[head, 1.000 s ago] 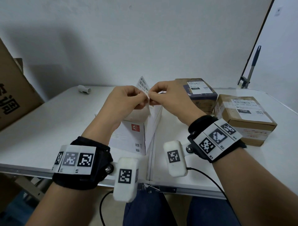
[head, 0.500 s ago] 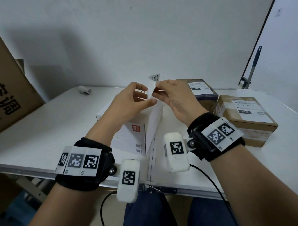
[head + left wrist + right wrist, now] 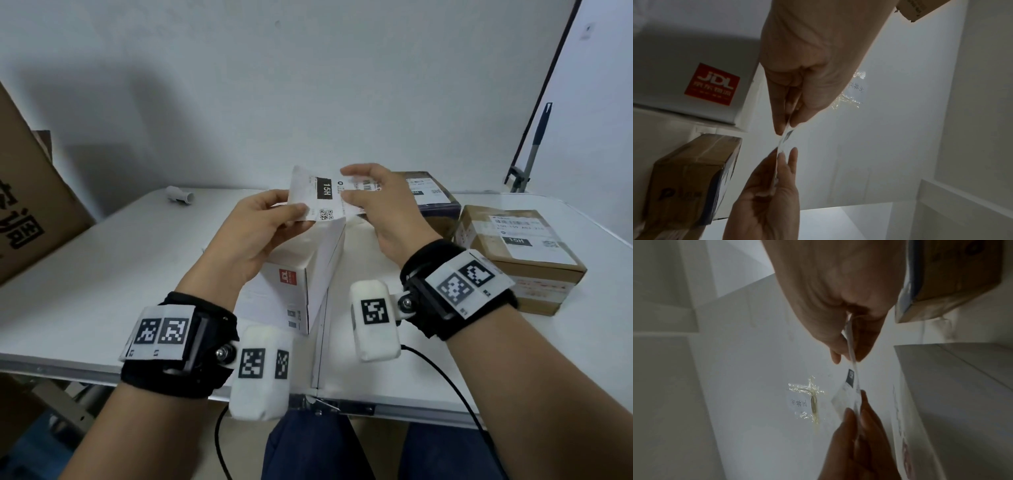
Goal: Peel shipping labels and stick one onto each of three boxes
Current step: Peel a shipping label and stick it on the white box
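Note:
A white shipping label (image 3: 323,198) marked "15H" is held up flat, printed face toward me, above the white box with a red logo (image 3: 291,277). My left hand (image 3: 298,214) pinches its lower left corner and my right hand (image 3: 347,185) pinches its right end. The left wrist view shows the label (image 3: 785,139) edge-on between the two hands, beside the white box (image 3: 712,84). The right wrist view shows the same label (image 3: 851,381). Two brown boxes, one at the back (image 3: 431,198) and one on the right (image 3: 520,253), each carry a label on top.
The white table (image 3: 102,274) has a seam down its middle. A big cardboard carton (image 3: 27,205) leans at the left edge and a small white tube (image 3: 180,196) lies at the back left. A blue-handled pole (image 3: 534,147) stands at the right wall.
The hands have drawn apart from a close pinch. The label, edge-on before, is now spread out flat between them with its print facing me.

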A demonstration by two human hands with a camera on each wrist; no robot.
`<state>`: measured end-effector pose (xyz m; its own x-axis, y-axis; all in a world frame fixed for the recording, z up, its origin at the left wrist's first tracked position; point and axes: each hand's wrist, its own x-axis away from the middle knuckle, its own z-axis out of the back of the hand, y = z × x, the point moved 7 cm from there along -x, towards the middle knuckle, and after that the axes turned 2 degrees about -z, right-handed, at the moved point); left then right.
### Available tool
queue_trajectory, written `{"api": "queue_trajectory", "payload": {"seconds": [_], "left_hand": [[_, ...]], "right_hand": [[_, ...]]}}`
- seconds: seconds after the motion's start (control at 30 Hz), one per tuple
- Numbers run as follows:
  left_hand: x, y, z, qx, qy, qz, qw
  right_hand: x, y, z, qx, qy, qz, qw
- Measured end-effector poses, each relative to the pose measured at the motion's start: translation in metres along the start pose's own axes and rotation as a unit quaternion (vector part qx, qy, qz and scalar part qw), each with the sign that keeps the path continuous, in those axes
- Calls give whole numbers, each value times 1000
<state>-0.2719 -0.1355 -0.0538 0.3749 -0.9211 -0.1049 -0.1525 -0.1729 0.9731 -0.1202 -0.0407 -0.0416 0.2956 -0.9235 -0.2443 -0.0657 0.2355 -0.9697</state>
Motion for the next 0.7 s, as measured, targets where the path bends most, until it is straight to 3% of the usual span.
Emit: {"api": "queue_trajectory", "payload": {"seconds": [0.2, 0.7], "left_hand": [[8, -4, 8, -33, -12, 27, 999], [11, -1, 11, -104, 4, 25, 994]], "right_hand": [[-3, 3, 11, -14, 57, 14, 998], [-4, -1, 18, -20, 55, 22, 998]]}}
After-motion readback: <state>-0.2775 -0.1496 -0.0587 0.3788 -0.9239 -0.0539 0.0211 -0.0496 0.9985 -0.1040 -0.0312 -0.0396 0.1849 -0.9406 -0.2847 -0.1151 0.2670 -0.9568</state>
